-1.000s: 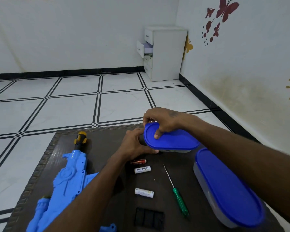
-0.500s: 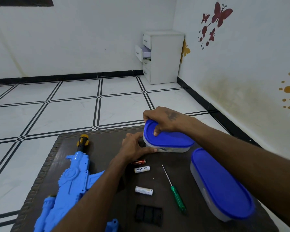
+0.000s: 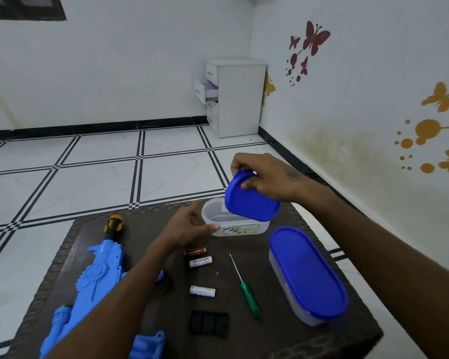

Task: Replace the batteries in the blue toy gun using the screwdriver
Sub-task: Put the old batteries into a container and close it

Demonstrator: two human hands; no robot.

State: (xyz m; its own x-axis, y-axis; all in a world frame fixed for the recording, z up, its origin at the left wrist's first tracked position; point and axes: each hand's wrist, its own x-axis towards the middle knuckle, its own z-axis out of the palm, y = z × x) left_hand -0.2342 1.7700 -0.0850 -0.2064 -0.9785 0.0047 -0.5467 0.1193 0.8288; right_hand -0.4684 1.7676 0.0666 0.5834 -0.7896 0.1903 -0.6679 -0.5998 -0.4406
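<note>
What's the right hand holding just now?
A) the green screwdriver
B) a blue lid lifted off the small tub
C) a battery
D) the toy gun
B: the right hand grips the blue lid, tilted above the open small tub; the screwdriver lies untouched on the table.

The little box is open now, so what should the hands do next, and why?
Probably set the blue lid down on the table. The right hand holds it tilted over the small open container, which the left hand steadies. That would free a hand for the batteries lying nearby.
</note>
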